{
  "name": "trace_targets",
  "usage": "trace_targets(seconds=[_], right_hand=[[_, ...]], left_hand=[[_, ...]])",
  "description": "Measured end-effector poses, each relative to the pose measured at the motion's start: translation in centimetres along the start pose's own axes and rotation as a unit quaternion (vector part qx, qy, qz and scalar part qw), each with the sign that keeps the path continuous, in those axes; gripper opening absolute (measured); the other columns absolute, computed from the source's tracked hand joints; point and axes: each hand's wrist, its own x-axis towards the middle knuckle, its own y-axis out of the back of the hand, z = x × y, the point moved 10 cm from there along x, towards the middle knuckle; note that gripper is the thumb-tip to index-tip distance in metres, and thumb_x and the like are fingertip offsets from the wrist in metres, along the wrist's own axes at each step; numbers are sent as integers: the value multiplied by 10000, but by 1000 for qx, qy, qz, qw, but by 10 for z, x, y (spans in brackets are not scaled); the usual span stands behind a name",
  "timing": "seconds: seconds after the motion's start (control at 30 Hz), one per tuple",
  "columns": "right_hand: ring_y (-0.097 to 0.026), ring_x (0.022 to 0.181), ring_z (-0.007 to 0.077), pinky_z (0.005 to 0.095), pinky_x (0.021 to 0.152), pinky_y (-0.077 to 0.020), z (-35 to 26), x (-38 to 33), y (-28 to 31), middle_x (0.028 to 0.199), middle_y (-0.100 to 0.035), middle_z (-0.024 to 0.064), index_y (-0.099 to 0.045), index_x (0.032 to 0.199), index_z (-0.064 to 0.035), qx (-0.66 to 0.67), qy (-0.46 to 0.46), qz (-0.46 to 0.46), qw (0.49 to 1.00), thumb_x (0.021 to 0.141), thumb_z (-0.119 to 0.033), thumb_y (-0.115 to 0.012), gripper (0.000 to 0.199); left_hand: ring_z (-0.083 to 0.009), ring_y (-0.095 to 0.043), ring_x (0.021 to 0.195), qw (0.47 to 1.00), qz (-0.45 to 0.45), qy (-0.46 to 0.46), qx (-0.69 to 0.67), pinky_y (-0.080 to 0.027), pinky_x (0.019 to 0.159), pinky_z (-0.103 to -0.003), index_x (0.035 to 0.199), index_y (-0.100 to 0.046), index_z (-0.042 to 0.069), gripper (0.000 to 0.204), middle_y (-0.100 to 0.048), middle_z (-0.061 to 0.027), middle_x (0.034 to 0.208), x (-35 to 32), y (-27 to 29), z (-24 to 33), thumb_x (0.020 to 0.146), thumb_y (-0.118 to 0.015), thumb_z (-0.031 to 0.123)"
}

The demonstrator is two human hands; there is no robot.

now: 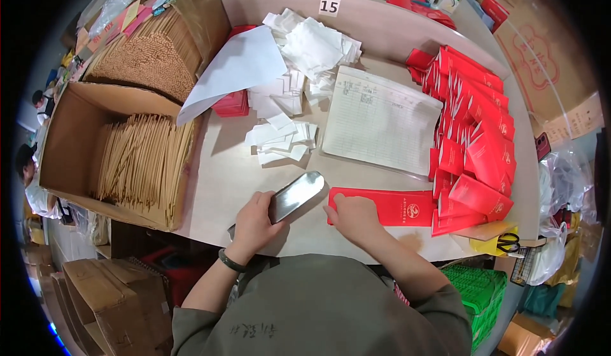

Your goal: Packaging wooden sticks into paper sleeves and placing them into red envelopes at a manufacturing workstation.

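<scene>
My left hand (253,221) is closed around a shiny metal trough (298,195) with a rounded far end, tilted up to the right over the table's front part. Nothing shows inside the trough. Just to the right, my right hand (358,217) grips the left end of a long flat red paper sleeve (398,207) with a small gold print; its fingertips are partly hidden. That sleeve lies flat, its right end against a large heap of red sleeves (474,142). Beyond the trough sits a small pile of white paper slips (283,141).
At the left stand a cardboard box (73,133) of thin tan sticks and, behind it, stacked sticks (143,60). A white sheet (245,66) leans over red packets. A written ledger sheet (382,123) lies mid-table. Black scissors (508,242) rest at right; a green crate (474,299) is below.
</scene>
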Motion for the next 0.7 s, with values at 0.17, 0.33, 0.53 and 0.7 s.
trace_targets(seconds=[0.17,0.33,0.53,0.7], right_hand=[[-665,690,376,488,638,-529,-2,13,-5,699,-659,177,-624,876,-3,53,16,54,997,893,-253,-568,257],[-652,736,376,485,674,-505,-40,10,-13,735,-655,188,-634,768,-14,130,62,72,987,865,-258,-592,266],[-648,733,373,478,665,-500,-45,60,50,740,-656,173,-682,835,-66,133,103,140,976,913,-348,-602,303],[-662,839,355,473,751,-521,-65,170,84,846,-681,170,-705,901,-37,32,7,200,979,882,-366,-657,333]], left_hand=[[-344,-627,892,993,-81,-71,45,-521,771,-412,1286,-545,106,691,-608,-118,1022,-5,-4,12,688,-841,284],[-345,-613,902,977,-148,-149,41,-504,768,-431,1318,-501,98,738,-587,-123,997,6,-11,31,699,-839,313],[-369,-587,1103,991,110,-64,35,-485,929,-433,1207,-591,41,560,-611,-176,1187,-3,89,-43,721,-823,195],[-364,-650,922,926,226,236,191,-524,774,-434,1100,-683,11,268,-669,-199,997,-38,203,-203,890,-679,177]])
